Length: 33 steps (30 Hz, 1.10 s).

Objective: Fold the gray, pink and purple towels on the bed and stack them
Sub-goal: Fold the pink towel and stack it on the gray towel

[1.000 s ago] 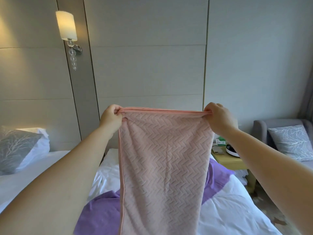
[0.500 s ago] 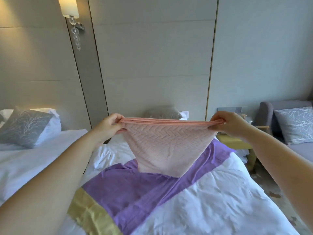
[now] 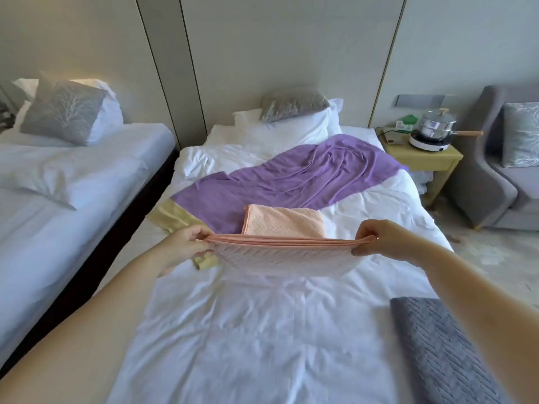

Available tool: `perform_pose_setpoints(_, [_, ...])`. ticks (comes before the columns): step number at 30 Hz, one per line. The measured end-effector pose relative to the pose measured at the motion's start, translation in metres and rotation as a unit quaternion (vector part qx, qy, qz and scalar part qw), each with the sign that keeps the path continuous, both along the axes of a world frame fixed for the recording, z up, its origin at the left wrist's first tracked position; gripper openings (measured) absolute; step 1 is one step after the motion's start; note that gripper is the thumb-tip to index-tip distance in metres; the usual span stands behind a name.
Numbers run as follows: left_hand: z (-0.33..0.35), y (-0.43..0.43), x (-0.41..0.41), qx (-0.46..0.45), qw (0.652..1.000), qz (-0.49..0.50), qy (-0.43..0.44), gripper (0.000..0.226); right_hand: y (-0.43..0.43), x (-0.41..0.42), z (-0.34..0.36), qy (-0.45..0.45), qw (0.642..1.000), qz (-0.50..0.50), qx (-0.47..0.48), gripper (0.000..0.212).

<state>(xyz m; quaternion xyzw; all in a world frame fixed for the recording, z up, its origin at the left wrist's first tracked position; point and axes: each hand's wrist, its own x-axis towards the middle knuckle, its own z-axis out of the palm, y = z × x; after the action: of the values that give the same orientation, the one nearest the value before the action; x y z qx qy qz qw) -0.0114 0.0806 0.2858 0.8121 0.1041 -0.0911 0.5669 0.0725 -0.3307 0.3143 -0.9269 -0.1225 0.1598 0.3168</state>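
I hold the pink towel (image 3: pixel 284 223) stretched low over the white bed (image 3: pixel 248 330). My left hand (image 3: pixel 186 242) pinches its left corners and my right hand (image 3: pixel 376 239) pinches its right corners. The towel's far part lies flat on the bed and partly on the purple towel (image 3: pixel 291 176), while the near part hangs in a fold beneath my hands. The purple towel, with a yellow-green band at its left end, lies spread out and wrinkled across the bed's middle. The gray towel (image 3: pixel 443 351) rests folded at the bed's near right edge.
A second bed (image 3: pixel 73 185) stands to the left across a dark gap. Right of the bed is a yellow nightstand (image 3: pixel 431 158) with a pot on a hotplate, then a gray armchair (image 3: pixel 495 170). Pillows (image 3: pixel 291 123) lie at the headboard.
My hands came down from chest height to just above the bed, bringing the pink towel with them. Its lower part now lies on the bed, folded over.
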Motion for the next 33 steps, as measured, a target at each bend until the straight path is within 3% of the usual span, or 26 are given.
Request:
perform_pose_setpoints(7, [-0.073,-0.002,-0.101,0.068,0.995,-0.044,0.05,0.011,-0.001,-0.124,-0.076,0.035,0.999,-0.041,-0.004,0.022])
perform_pose_setpoints(12, [-0.151,-0.003,-0.168,0.088,0.993,-0.044,0.061,0.013,0.01,-0.213,-0.169,-0.001,0.995,-0.094,-0.02,0.029])
perform_pose_setpoints(18, [-0.237,-0.007,-0.246,0.133,0.988,-0.052,0.066,0.025,0.01,-0.297,-0.266,-0.017,0.992,-0.088,-0.091,0.02])
perform_pose_setpoints(23, [-0.29,-0.014,-0.286,0.152,0.983,-0.051,0.091,0.029,0.006,-0.332,-0.314,-0.01,0.989,-0.065,-0.13,0.02])
perform_pose_setpoints(27, [-0.311,-0.022,-0.301,0.174,0.982,-0.029,0.062,0.029,0.003,-0.345,-0.342,-0.032,0.988,-0.043,-0.143,0.02])
perform_pose_setpoints(33, [-0.298,-0.016,-0.301,0.201,0.971,-0.114,0.057,0.028,0.006,-0.348,-0.332,0.0,0.982,-0.006,-0.186,0.018])
